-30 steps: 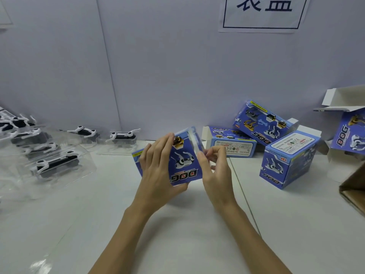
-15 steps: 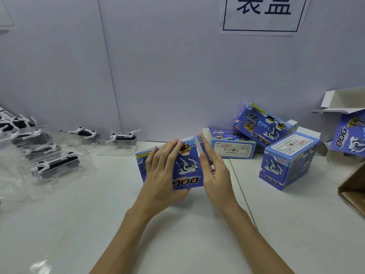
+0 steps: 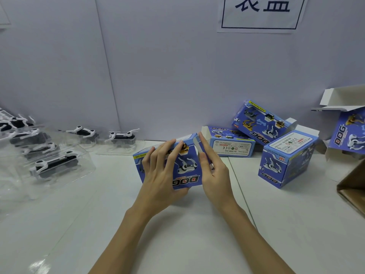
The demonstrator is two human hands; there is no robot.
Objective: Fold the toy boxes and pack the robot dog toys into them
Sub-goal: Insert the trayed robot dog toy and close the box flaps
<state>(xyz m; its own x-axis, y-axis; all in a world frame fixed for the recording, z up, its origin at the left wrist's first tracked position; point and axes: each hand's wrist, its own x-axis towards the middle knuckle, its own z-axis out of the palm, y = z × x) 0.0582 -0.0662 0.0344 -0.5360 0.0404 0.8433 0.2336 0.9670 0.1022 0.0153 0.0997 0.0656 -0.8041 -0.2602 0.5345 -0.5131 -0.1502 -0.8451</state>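
Note:
A blue toy box (image 3: pixel 186 167) printed with a robot dog and "DOG" sits in the middle of the white table, held between both hands. My left hand (image 3: pixel 160 175) grips it, fingers spread over the front face and thumb under its lower edge. My right hand (image 3: pixel 212 171) lies flat with straight fingers against the box's right end, pressing the white end flap (image 3: pixel 197 144). Robot dog toys in clear plastic trays (image 3: pixel 53 165) lie at the left, one more (image 3: pixel 122 135) by the wall.
Three more blue boxes (image 3: pixel 232 145) (image 3: pixel 260 123) (image 3: pixel 286 157) lie to the right by the wall. An open-flapped box (image 3: pixel 347 133) and a brown cardboard carton (image 3: pixel 353 186) stand at the right edge. A purple wall with a paper sign (image 3: pixel 260 12) runs behind.
The box has come down and tilted flatter. My right hand went from pinching the end flap with curled fingers to pressing it with straight fingers against the box end.

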